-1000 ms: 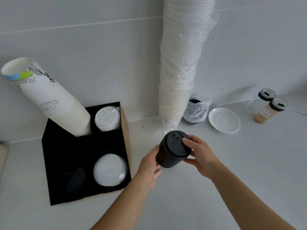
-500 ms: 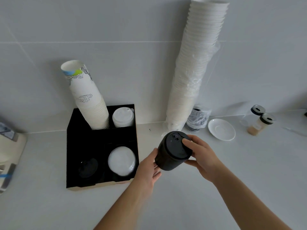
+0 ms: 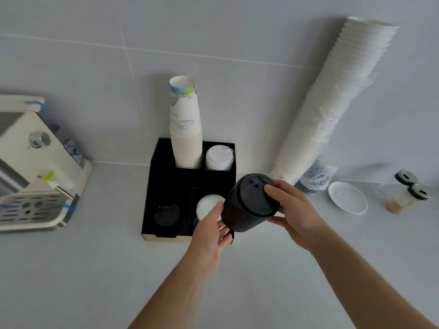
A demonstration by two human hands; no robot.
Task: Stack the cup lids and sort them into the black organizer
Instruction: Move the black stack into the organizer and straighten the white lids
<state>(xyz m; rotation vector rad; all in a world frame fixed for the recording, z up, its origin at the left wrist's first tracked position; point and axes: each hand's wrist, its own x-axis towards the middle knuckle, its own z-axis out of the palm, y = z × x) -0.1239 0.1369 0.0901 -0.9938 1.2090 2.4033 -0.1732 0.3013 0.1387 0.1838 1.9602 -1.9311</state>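
Carrying: one stack of black lids (image 3: 249, 205), tilted, cradled between both my hands. Position: now over the right front edge of the black organizer (image 3: 171, 186); a second ago it hung above bare counter (image 3: 95, 269) to the right of that box. Left hand (image 3: 211, 231): fingers curled under the stack's lower end, supporting it. Right hand (image 3: 294, 212): closed round the top lid, thumb across its face.

Organizer contents: front left compartment, black lids (image 3: 167, 214), low pile; front right, white lids (image 3: 209, 205), partly hidden behind the carried stack; back right, white lids (image 3: 219, 157); back left, printed paper cups (image 3: 185, 129), tall.

Assessment: black belongs with black, so the front left compartment is the likely destination; the stack has yet to cross further left and be stood upright before lowering.

Surroundings: leaning cup column (image 3: 332, 103), saucer (image 3: 347, 197), two jars (image 3: 408, 191), cream machine (image 3: 31, 167).
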